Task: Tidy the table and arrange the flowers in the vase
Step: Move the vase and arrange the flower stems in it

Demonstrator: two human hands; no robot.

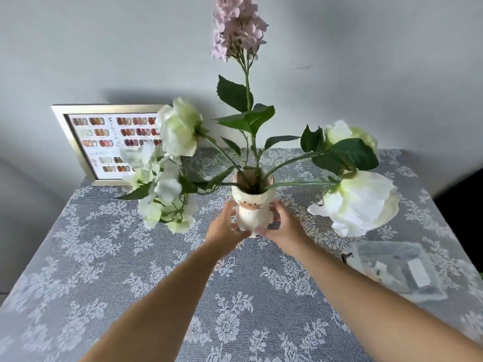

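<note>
Both hands clasp the white cat-face vase (pixel 251 208), left hand (pixel 225 228) and right hand (pixel 283 226) on either side, mid-bench (pixel 130 283); white flowers (pixel 360 202) and a pink stem (pixel 237 24) stand in it.

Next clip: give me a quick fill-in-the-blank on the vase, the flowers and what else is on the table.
1. Both hands, left hand and right hand, hold the white vase painted with a ____ face.
2. The tallest flower is ____ in colour.
3. The framed chart leans against the ____.
4. The clear box lies on the person's ____ side.

Missing words: cat; pink; wall; right
</note>
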